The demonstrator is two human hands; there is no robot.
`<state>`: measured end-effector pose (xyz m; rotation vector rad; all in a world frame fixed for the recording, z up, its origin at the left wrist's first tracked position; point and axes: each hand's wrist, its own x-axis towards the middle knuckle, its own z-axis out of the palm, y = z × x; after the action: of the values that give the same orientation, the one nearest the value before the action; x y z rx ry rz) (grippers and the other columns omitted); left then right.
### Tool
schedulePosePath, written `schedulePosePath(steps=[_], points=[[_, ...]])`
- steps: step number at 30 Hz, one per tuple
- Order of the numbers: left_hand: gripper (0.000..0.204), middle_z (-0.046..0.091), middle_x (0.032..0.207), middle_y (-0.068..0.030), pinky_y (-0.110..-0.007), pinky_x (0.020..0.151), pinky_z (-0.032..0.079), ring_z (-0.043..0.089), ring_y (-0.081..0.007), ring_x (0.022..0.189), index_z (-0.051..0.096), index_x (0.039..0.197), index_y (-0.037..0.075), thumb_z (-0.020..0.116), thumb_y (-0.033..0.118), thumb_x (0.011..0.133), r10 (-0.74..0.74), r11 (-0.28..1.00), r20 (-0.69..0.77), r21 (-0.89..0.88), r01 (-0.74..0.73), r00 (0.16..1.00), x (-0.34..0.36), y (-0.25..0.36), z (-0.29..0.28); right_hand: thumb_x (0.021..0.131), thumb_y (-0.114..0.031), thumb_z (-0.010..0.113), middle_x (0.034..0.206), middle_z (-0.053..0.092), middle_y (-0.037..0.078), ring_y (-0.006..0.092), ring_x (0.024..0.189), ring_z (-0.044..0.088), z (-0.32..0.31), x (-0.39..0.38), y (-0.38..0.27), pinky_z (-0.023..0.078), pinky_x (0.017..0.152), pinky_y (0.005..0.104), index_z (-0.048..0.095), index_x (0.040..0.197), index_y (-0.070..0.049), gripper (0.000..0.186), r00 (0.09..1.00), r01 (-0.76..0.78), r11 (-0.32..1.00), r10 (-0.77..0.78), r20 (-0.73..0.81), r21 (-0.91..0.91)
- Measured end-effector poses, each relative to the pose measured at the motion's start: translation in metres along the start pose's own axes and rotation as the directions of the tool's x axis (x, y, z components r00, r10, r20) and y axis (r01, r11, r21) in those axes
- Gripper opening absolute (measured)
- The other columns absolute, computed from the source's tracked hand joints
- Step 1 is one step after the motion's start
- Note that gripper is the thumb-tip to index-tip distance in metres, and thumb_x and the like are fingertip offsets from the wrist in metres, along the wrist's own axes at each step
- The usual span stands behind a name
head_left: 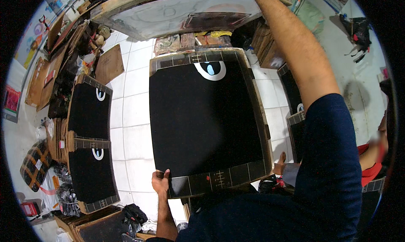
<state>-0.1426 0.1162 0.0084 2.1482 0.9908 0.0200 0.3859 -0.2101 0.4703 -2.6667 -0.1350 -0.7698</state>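
Observation:
In front of me is a large flat board with gridded strips at its near and far ends. Black cloth covers most of it, printed near the far edge with a white ring and a light blue drop. My left hand grips the board's near left corner, thumb on top; its other fingers are partly hidden. Beyond the board, a wood-edged screen frame stands tilted up. My right arm stretches to the picture's top edge beside this frame, with the hand cut off from view.
Two similar black-covered boards lie at left, more at right. Stacked cardboard, bags and clutter line the left wall. White floor tiles run between the boards. At right are another person's foot and red clothing.

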Motion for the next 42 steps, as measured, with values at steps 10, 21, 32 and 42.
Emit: schedulePosePath(steps=[10,21,32,42], points=[[0.052,0.059,0.107,-0.0205,-0.049,0.092,0.048,0.058,-0.0371,0.103,0.062,0.106,-0.002,0.089,0.035,0.08,0.163,0.986,-0.159,0.014,-0.163,0.974,0.012,-0.04,0.03,0.096,-0.068,0.043,0.124,0.066,0.033,0.0478,0.122,0.062,0.001,0.006,0.0,0.049,0.105,0.0541,0.071,0.12,0.001,0.079,0.997,0.074,0.996,-0.074,0.002,-0.039],[0.078,0.048,0.148,-0.0273,-0.056,0.111,0.039,0.046,-0.0472,0.134,0.053,0.144,0.005,0.082,0.044,0.084,0.725,0.687,-0.194,0.278,-0.672,0.661,0.147,0.238,0.107,0.095,-0.053,0.05,0.118,0.073,0.022,0.0395,0.112,0.07,0.008,0.007,0.012,0.053,0.099,0.0517,0.076,0.118,-0.017,0.05,0.984,0.177,0.984,-0.177,0.014,-0.026],[0.105,0.008,0.173,-0.0198,-0.081,0.114,0.009,-0.001,-0.0445,0.159,0.029,0.163,0.037,0.056,0.09,0.077,0.569,0.554,0.388,0.471,-0.686,0.725,0.275,0.467,0.297,0.1,-0.029,0.048,0.129,0.069,0.02,0.0345,0.12,0.068,-0.008,0.049,0.006,0.053,0.099,0.0478,0.073,0.121,-0.005,0.041,0.767,0.638,0.759,-0.61,0.201,-0.132],[0.109,0.0,0.173,-0.022,-0.081,0.113,-0.002,-0.008,-0.0446,0.158,0.018,0.167,0.03,0.032,0.097,0.081,0.565,0.489,0.39,0.551,-0.676,0.727,0.271,0.454,0.33,0.102,-0.034,0.046,0.116,0.074,0.021,0.034,0.109,0.072,0.05,0.145,-0.023,0.055,0.093,0.0476,0.075,0.116,-0.003,0.044,0.841,0.539,0.835,-0.539,0.032,-0.106]])
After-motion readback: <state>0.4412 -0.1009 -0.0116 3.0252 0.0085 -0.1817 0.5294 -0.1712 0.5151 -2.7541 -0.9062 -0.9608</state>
